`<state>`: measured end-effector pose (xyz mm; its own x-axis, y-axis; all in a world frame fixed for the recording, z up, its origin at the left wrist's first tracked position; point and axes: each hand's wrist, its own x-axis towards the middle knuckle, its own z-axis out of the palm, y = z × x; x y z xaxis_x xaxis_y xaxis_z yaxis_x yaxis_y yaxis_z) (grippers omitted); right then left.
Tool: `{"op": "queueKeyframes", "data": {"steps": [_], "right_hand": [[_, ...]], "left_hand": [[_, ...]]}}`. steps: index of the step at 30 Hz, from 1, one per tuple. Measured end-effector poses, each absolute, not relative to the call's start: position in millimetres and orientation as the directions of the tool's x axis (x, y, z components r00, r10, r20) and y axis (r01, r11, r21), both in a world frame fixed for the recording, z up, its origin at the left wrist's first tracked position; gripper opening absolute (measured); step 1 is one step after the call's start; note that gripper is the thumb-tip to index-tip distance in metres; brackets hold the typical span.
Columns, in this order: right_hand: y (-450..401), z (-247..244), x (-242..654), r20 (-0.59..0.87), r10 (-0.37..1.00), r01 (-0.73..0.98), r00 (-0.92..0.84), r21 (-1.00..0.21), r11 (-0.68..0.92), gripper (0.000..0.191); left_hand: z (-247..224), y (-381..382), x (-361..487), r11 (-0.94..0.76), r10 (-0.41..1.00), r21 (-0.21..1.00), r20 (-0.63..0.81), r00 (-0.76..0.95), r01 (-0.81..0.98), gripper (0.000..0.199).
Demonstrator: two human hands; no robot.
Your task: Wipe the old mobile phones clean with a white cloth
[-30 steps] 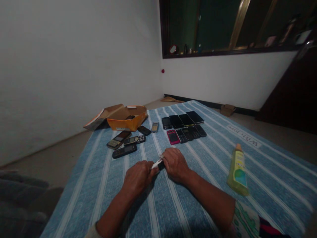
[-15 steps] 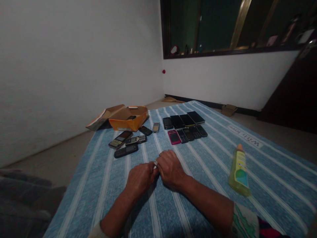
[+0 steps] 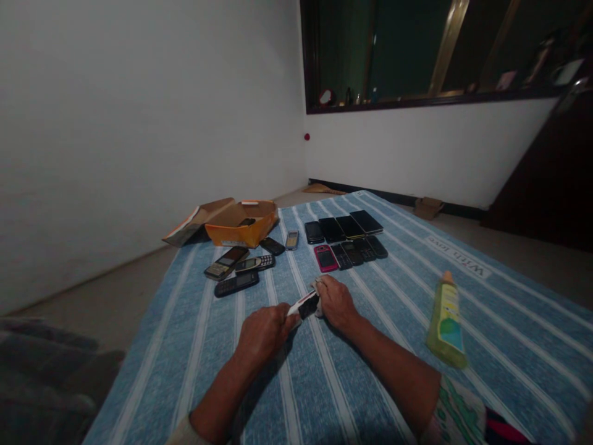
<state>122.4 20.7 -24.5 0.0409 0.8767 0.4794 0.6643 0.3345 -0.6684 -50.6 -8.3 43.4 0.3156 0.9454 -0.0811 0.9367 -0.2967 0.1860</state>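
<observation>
A white-edged mobile phone with a dark face (image 3: 307, 306) is held above the table, tilted up to the right. My left hand (image 3: 266, 330) is closed round its near left end. My right hand (image 3: 339, 304) is closed on a pale cloth or tissue (image 3: 317, 285), wrapped about the phone's far right end. The fingers hide much of the cloth. Beyond my hands, a pink phone (image 3: 326, 258) heads a row of small dark keypad phones (image 3: 353, 252). Behind them lie several larger black phones (image 3: 345, 227) side by side.
A loose group of phones (image 3: 236, 283) lies left of my hands. An open orange box (image 3: 241, 233) with a phone inside stands at the table's far left. On the right, a bottle of yellow-green liquid (image 3: 447, 327) lies on the blue striped cloth (image 3: 384, 327).
My right hand has moved right with the cloth, apart from my left hand. More of the phone now shows between them; before, the hands covered nearly all of it.
</observation>
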Motion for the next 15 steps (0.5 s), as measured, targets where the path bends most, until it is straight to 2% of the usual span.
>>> {"op": "queueKeyframes", "data": {"steps": [9, 15], "right_hand": [[22.9, -30.1, 123.8, 0.436, 0.892, 0.568, 0.119, -0.767, 0.299, 0.024], [19.6, -25.4, 123.1, 0.4, 0.904, 0.442, 0.148, -0.845, 0.301, 0.026]], "left_hand": [[40.6, -6.9, -52.7, -0.281, 0.946, 0.267, -0.081, 0.312, 0.922, 0.025], [34.3, -3.5, -56.9, -0.24, 0.949, 0.459, -0.074, 0.306, 0.855, 0.029]]}}
